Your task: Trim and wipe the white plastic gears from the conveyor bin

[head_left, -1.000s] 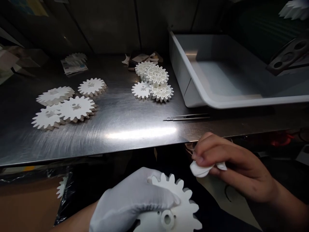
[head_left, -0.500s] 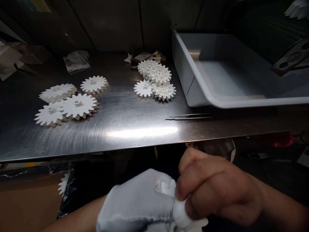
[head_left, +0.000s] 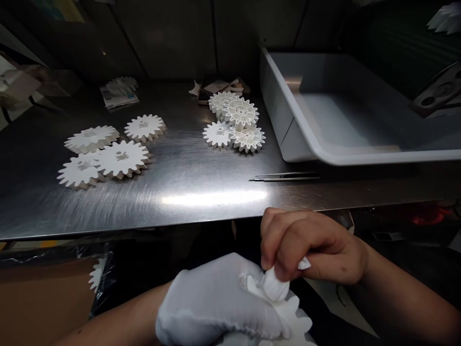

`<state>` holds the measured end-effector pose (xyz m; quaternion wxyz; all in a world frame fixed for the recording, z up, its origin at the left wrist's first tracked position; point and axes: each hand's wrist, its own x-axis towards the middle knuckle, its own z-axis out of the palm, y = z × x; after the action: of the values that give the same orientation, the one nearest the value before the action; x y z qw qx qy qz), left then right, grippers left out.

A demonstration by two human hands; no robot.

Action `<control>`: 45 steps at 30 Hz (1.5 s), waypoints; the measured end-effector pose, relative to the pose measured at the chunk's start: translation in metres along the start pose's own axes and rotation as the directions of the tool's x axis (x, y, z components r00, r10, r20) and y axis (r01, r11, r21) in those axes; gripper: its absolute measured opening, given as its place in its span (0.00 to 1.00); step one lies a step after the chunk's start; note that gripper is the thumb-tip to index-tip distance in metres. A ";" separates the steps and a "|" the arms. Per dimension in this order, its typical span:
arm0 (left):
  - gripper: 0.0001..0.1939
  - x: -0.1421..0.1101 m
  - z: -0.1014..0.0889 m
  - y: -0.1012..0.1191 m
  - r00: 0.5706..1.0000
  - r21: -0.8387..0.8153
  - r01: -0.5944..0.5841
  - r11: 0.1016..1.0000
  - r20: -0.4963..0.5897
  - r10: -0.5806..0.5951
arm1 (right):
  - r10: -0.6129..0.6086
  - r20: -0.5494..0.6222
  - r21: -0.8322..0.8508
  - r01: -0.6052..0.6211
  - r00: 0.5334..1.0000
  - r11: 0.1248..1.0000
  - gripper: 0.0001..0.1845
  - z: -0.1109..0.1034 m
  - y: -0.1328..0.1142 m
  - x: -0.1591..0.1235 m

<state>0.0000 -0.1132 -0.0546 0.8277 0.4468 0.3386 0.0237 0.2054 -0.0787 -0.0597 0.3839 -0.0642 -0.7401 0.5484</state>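
My left hand [head_left: 216, 302], in a white fabric glove, holds a white toothed plastic gear [head_left: 297, 312] low in the view, with most of the gear hidden behind the hand and the cloth. My right hand [head_left: 309, 245] is bare and pinches a white cloth [head_left: 275, 286]. It presses the cloth against the gear near my gloved fingers. Farther off on the steel table [head_left: 187, 211], several similar white gears [head_left: 122, 158] lie in a group on the left, and several more [head_left: 239, 127] lie in an overlapping group at the middle.
A large grey plastic tray [head_left: 298, 129] stands at the back right of the table. Slim metal tweezers [head_left: 284, 177] lie in front of it. Papers with a gear [head_left: 120, 91] lie at the back left. Another gear [head_left: 96, 274] shows below the table edge beside black plastic.
My right hand has moved in from the right and brought the cloth onto the gear. The gear sits slightly lower and more hidden, and the view has shifted a little.
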 end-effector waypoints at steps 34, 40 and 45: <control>0.12 -0.012 0.007 0.005 0.988 -0.063 0.032 0.998 -0.152 -0.041 | 0.403 0.087 -0.243 -0.373 0.911 0.895 0.09 -0.015 -0.003 -0.013; 0.11 -0.021 0.005 0.012 0.964 -0.242 -0.142 0.960 -0.256 0.078 | 0.197 -0.454 -0.247 -0.335 0.869 0.909 0.11 -0.012 -0.016 -0.035; 0.06 -0.017 0.007 0.010 0.925 -0.289 -0.282 0.915 -0.336 0.178 | 0.098 -0.295 -0.344 -0.201 0.951 0.917 0.15 -0.002 -0.021 -0.020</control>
<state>-0.0068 -0.1182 -0.0355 0.8204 0.3293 0.3970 0.2469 0.2273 -0.0957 -0.0516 0.4193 -0.2668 -0.7633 0.4129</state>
